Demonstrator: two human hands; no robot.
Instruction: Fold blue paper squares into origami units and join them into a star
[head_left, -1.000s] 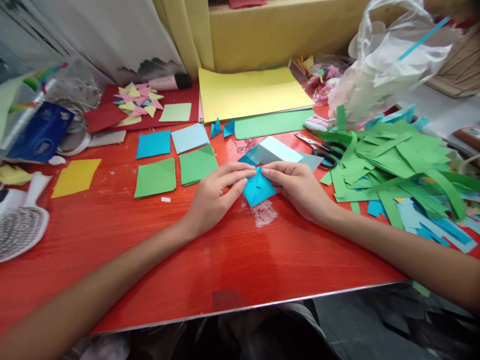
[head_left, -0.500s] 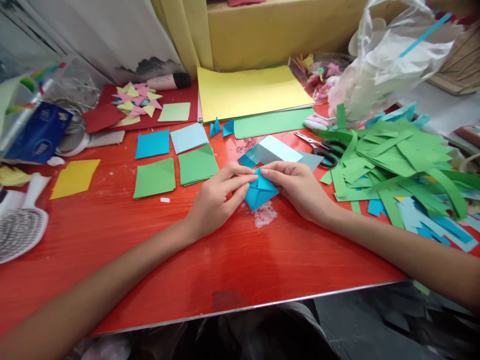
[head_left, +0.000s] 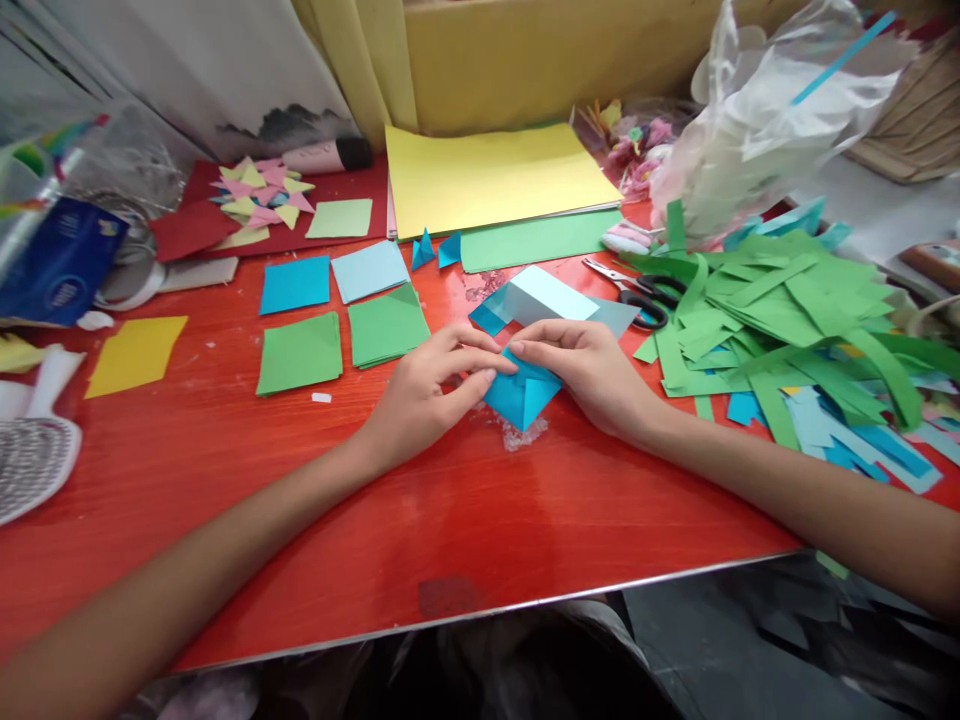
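Note:
A small folded blue paper piece [head_left: 520, 395] lies on the red table [head_left: 450, 520] between my hands. My left hand [head_left: 424, 390] pinches its upper left edge with thumb and fingers pressed together. My right hand [head_left: 589, 365] pinches its top from the right, fingers curled over the fold. The fingertips of both hands meet at the paper's upper corner. Just behind the hands lies a light blue sheet [head_left: 551, 298] with a darker blue corner.
Green paper squares [head_left: 341, 340], blue squares [head_left: 330, 278] and a yellow square [head_left: 135, 352] lie to the left. Large yellow sheets [head_left: 491, 178] lie at the back. Black-handled scissors [head_left: 634, 290], a heap of green strips [head_left: 787, 320] and a plastic bag [head_left: 765, 110] lie to the right. A brush [head_left: 34, 450] sits far left.
The top flap of the blue piece has been folded down flatter, and both hands' fingertips press closer over it. The view has shifted slightly.

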